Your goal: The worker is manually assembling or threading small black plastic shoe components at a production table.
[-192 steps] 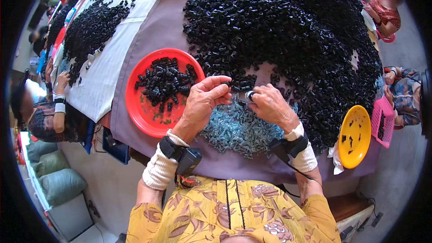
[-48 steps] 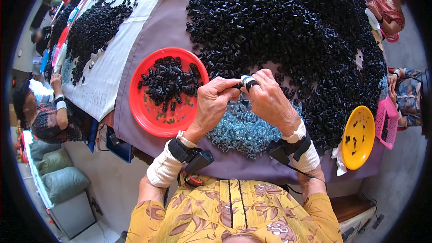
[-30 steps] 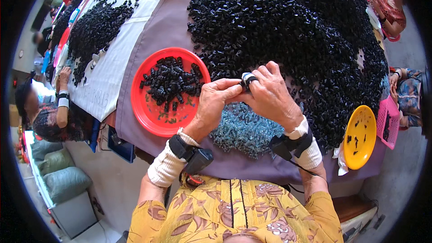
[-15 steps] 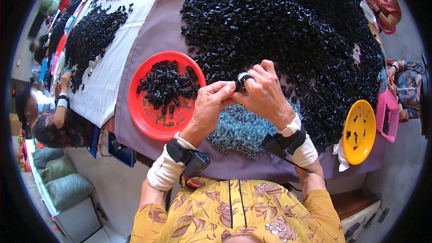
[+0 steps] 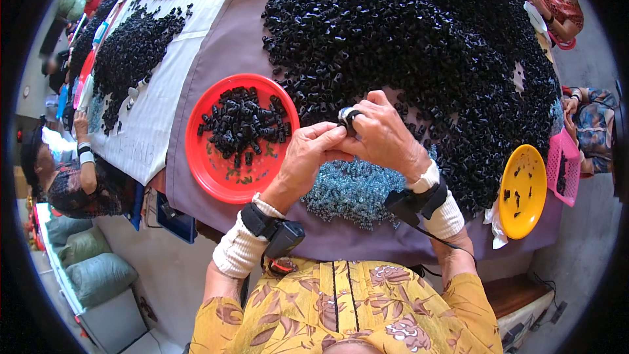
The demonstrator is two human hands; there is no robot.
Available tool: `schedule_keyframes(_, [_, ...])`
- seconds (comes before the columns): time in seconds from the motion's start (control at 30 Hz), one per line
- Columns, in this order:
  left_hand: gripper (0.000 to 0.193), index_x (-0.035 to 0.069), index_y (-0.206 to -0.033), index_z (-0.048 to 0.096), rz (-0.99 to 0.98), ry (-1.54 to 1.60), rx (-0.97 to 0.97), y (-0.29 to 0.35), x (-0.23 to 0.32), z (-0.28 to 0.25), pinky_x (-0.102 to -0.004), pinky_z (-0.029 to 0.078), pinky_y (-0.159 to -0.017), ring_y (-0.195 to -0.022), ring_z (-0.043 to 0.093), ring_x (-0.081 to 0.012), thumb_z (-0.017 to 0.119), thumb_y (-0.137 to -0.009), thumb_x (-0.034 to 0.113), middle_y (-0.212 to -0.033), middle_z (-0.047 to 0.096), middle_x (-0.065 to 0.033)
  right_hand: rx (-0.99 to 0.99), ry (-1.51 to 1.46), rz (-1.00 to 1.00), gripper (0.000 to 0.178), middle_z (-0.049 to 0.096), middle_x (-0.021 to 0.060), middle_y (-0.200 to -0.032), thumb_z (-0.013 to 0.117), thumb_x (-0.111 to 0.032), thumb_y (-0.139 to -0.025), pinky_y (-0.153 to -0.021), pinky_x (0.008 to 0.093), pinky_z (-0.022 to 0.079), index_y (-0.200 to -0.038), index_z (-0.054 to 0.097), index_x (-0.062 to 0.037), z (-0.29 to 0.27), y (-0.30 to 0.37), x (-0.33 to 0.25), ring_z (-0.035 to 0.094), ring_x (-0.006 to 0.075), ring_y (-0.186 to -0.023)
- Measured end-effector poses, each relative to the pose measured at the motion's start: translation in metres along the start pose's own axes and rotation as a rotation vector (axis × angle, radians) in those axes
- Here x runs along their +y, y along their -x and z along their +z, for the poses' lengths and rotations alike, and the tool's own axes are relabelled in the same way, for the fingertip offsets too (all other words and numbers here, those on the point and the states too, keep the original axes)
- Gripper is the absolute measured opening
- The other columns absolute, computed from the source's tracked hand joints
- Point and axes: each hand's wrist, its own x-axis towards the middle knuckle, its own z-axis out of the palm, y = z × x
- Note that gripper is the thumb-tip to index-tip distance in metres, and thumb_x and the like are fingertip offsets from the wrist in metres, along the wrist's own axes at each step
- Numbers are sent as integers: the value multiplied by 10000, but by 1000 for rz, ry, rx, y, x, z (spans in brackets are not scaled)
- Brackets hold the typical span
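Note:
My left hand (image 5: 306,157) and my right hand (image 5: 383,136) meet above the table, fingertips pinched together around a small black plastic piece (image 5: 350,126). The fingers cover most of it, so its exact shape cannot be made out. A dark band with a white edge circles one right finger. Just below my hands lies a heap of small pale-blue, shiny pieces that look like coil springs (image 5: 350,191). Left of my left hand, a red plastic basin (image 5: 216,180) holds many small black plastic parts (image 5: 244,121). Beyond my hands spreads a large pile of loose black parts (image 5: 393,33).
A yellow plate (image 5: 532,206) with several black bits stands at the right edge, beside a pink basket (image 5: 567,164). At left, a white-covered table (image 5: 177,72) bears more black parts. One person (image 5: 78,170) works there; others sit at the right.
My fingers have shifted slightly around the small black piece, the right ones curling a little differently. The person at the left has drawn a hand leftward, away from the pile.

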Motion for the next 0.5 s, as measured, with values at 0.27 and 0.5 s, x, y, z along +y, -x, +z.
schedule_keyframes(0.27, [294, 5, -994, 607, 157, 144, 418, 17, 4, -61, -308, 537, -665, -731, 631, -172, 510, -937, 276, -817, 645, -78, -33, 216, 228, 171, 584, 81, -737, 686, -199, -735, -732, 364, 401, -702, 634, -39, -16, 22, 41, 559, 234, -734])
schedule_keyframes(0.5, [356, 39, -853, 618, 85, 161, 510, 42, 0, -101, -283, 514, -563, -594, 598, -139, 580, -883, 392, -676, 611, -38, -194, 147, 82, 59, 555, 57, -760, 652, -106, -696, -765, 372, 399, -688, 621, -56, 18, 31, 43, 535, 224, -819])
